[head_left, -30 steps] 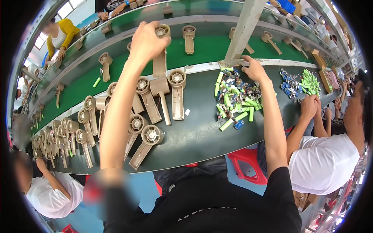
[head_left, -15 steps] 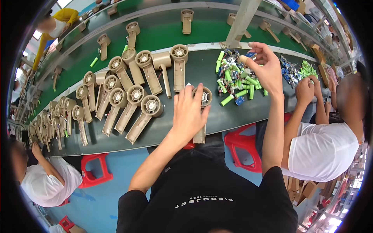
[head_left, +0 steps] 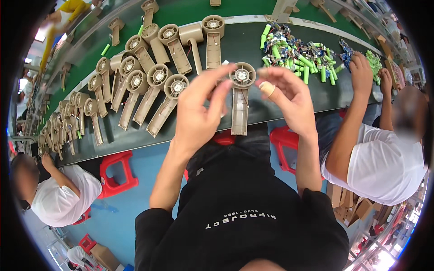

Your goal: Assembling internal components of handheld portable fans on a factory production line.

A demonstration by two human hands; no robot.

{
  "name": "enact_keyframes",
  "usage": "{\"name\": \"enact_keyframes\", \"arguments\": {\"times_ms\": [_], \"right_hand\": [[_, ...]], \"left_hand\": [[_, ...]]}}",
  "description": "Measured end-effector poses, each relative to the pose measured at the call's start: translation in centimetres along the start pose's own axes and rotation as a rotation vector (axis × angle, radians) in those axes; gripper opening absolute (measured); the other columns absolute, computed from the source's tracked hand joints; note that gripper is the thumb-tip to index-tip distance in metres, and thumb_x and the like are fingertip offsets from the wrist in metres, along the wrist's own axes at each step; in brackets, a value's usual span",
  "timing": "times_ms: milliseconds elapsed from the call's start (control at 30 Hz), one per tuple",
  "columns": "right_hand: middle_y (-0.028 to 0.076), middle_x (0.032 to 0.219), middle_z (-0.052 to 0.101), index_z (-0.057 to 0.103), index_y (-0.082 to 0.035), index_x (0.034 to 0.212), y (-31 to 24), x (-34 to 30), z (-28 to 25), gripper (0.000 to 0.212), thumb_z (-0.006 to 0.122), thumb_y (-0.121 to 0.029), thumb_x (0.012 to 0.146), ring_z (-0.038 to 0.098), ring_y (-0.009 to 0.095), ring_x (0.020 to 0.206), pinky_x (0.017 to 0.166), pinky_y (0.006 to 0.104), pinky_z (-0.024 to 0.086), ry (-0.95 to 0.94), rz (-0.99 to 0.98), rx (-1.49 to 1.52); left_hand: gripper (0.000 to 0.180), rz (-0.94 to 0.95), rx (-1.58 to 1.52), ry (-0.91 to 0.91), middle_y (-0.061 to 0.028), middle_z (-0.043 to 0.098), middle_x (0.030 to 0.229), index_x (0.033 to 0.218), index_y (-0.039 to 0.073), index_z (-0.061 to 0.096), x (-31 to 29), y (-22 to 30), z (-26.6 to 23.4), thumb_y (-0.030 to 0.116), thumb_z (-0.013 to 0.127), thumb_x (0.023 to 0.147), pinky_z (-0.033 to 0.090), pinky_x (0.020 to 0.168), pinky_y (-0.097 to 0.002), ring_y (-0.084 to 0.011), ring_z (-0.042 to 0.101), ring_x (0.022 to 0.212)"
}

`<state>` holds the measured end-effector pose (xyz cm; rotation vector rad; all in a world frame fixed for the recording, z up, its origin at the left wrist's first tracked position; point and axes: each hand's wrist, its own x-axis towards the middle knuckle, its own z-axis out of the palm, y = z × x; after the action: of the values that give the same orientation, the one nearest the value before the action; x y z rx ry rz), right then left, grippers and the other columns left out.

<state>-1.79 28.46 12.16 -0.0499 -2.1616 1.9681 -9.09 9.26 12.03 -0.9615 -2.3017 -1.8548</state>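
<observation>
Directly before me a beige handheld fan half-shell [head_left: 239, 110] lies at the table's front edge, its round fan head away from me and its open handle toward me. My left hand [head_left: 196, 106] hovers at the left of the fan head, index finger and thumb apart, the fingertip close to the rim. On the other side my right hand [head_left: 289, 97] is raised with curved, parted fingers and a tan bandage [head_left: 267, 88] on the thumb. I see nothing held in either hand. Beyond the right hand lies a pile of green battery cells with blue circuit boards [head_left: 294, 52].
Many beige fan shells [head_left: 135, 81] crowd the table to the left. A green conveyor [head_left: 253, 7] runs behind. Co-workers in white shirts sit at right [head_left: 375, 158] and left [head_left: 68, 194]. Red stools [head_left: 118, 174] stand below the table edge.
My right hand has come back from the battery pile to the fan's right side. My left hand has left the fan head and shifted left. The view has tilted, moving the scene upward.
</observation>
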Motion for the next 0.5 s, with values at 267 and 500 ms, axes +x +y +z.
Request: {"name": "enact_keyframes", "arguments": {"times_ms": [267, 500], "right_hand": [[0.006, 0.094, 0.07, 0.063, 0.002, 0.115, 5.6, -3.5, 0.9, 0.022, 0.062, -0.009, 0.096, 0.061, 0.008, 0.076, 0.07, 0.0222, 0.049, 0.09, 0.252, -0.045], [0.005, 0.097, 0.069, 0.069, 0.0, 0.103, 6.6, -2.5, 2.3, 0.023, 0.07, 0.007, 0.081, 0.053, 0.003, 0.062, 0.055, 0.0186, 0.043, 0.15, -0.093, -0.143]], "left_hand": [[0.022, -0.062, 0.529, -0.315, -0.0173, 0.06, 0.086, 0.098, 0.003, 0.062, -3.2, -1.4, 3.6, 0.022, 0.069, 0.088, 0.051, 0.058, -0.0508, -0.0406, 0.063, 0.066], [0.015, -0.212, 0.281, -0.218, -0.0179, 0.065, 0.08, 0.093, -0.002, 0.063, -1.9, -2.3, 3.4, 0.013, 0.058, 0.092, 0.051, 0.068, -0.0436, -0.0346, 0.067, 0.075]]}}
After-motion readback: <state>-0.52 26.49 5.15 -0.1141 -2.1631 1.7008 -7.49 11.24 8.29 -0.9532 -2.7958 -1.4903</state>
